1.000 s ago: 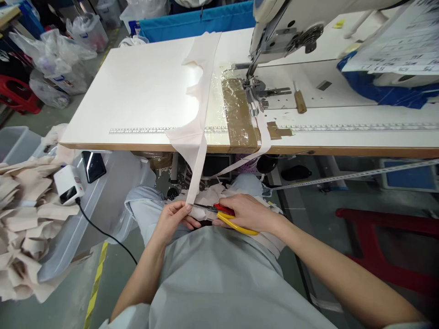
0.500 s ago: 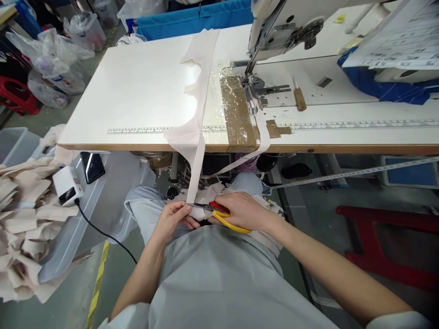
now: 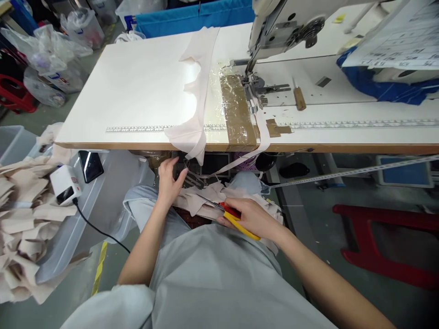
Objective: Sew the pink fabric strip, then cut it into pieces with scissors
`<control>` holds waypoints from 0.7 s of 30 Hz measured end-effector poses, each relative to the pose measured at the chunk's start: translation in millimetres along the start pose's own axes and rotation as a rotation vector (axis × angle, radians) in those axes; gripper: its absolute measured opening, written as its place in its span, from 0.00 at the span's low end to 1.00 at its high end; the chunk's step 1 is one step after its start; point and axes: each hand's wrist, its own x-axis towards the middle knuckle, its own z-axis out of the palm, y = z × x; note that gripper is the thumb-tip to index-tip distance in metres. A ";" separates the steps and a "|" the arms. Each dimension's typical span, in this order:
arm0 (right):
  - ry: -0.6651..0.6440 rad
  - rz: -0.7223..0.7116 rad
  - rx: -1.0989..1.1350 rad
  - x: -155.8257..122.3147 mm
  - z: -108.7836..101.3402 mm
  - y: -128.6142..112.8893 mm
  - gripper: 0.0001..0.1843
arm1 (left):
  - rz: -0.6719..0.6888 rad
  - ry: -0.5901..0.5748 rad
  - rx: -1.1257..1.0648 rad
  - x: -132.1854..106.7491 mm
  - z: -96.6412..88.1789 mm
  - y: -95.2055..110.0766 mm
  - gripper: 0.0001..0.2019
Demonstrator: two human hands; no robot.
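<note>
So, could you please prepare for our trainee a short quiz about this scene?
1. Which hand holds the scissors? a) left b) right c) both
2. True or false: the left hand is gripping the pale fabric that hangs over the table edge.
3. Fill in: the scissors' handles are red and ___.

Key:
1. b, the right hand
2. False; its fingers are open, beside the fabric
3. yellow
</note>
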 end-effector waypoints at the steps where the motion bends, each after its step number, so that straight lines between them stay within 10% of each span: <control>1: 0.013 0.007 0.021 -2.1 0.2 -0.2 0.23 | 0.028 -0.001 -0.026 6.0 7.0 0.8 0.19; 6: 0.069 0.046 0.083 -15.2 -4.4 9.0 0.23 | -0.276 -0.060 -0.200 -1.6 25.1 -11.7 0.12; 13: 0.081 0.137 0.192 -30.0 -7.0 29.2 0.25 | -0.755 -0.046 -0.101 -59.1 -17.6 -64.4 0.10; 21: -0.050 0.141 0.289 -17.7 -2.3 15.6 0.26 | -0.565 -0.568 -0.568 -68.2 -26.0 32.8 0.17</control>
